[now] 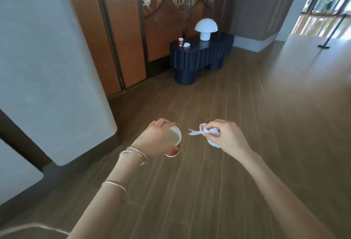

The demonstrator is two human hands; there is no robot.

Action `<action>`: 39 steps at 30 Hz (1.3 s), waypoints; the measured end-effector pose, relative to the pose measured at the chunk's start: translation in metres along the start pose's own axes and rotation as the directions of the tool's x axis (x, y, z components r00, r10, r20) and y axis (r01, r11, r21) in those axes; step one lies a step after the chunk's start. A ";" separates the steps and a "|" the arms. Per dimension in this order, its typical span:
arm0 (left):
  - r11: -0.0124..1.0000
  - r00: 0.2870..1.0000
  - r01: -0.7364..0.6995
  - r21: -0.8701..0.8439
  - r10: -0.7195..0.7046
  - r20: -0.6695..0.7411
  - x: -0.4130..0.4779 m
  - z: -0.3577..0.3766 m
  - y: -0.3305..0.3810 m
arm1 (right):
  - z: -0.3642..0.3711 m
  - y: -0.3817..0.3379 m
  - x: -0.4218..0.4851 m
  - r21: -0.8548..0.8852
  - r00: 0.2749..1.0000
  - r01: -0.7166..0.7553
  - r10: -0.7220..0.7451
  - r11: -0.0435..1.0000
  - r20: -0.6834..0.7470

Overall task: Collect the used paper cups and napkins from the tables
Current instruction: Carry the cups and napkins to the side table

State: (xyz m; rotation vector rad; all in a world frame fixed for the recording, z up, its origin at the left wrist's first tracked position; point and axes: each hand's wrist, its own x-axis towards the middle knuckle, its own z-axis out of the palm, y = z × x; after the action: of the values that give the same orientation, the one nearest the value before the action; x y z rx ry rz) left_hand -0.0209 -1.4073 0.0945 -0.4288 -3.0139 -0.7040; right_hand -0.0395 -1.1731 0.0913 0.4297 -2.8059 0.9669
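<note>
Paper cup (pixel 173 138), left hand (pixel 152 141) — napkin (pixel 212 142), right hand (pixel 230 137)

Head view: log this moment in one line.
left hand holds red paper cup | right hand holds crumpled napkin | dark side table: second cup, second napkin, lamp

Two thin silver bangles (pixel 139 153) worn just behind my left grip (pixel 155 140), third silver bangle (pixel 118 184) further up that forearm (pixel 102 206). Both forearms bare.
</note>
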 end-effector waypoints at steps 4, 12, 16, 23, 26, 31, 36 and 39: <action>1.000 1.000 -0.003 -0.011 0.003 0.011 0.064 -0.009 -0.030 | 0.014 0.016 0.066 0.008 1.000 -0.015 0.015 1.000 -0.006; 0.998 0.995 0.059 -0.025 -0.057 0.083 0.197 0.014 -0.087 | 0.045 0.080 0.195 0.012 0.995 -0.055 0.054 0.998 0.080; 0.997 0.996 0.075 -0.007 -0.074 0.046 0.289 0.009 -0.103 | 0.036 0.109 0.289 0.021 0.998 -0.011 0.010 1.000 0.057; 0.997 0.996 0.076 -0.005 -0.077 -0.052 0.438 -0.011 -0.125 | 0.006 0.153 0.446 0.019 0.998 0.051 -0.052 0.999 0.037; 0.996 0.994 0.093 -0.011 -0.094 -0.057 0.484 -0.013 -0.139 | 0.007 0.170 0.495 0.044 0.998 0.057 -0.058 0.997 0.018; 0.992 0.992 0.125 -0.015 -0.125 -0.017 0.559 -0.006 -0.169 | 0.028 0.200 0.568 0.038 0.995 0.077 -0.079 0.996 0.055; 0.994 0.994 0.108 0.026 -0.109 0.016 0.651 -0.004 -0.209 | 0.048 0.228 0.653 0.040 0.998 0.034 -0.037 0.999 0.052; 0.996 0.996 0.088 -0.002 -0.088 0.002 0.716 -0.019 -0.234 | 0.051 0.237 0.717 0.025 0.999 0.036 -0.037 0.999 0.036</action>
State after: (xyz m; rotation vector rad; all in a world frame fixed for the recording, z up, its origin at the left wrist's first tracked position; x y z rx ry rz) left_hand -0.7734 -1.4307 0.0661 -0.2983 -3.0508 -0.7122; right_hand -0.7957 -1.1852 0.0752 0.5052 -2.8105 0.9968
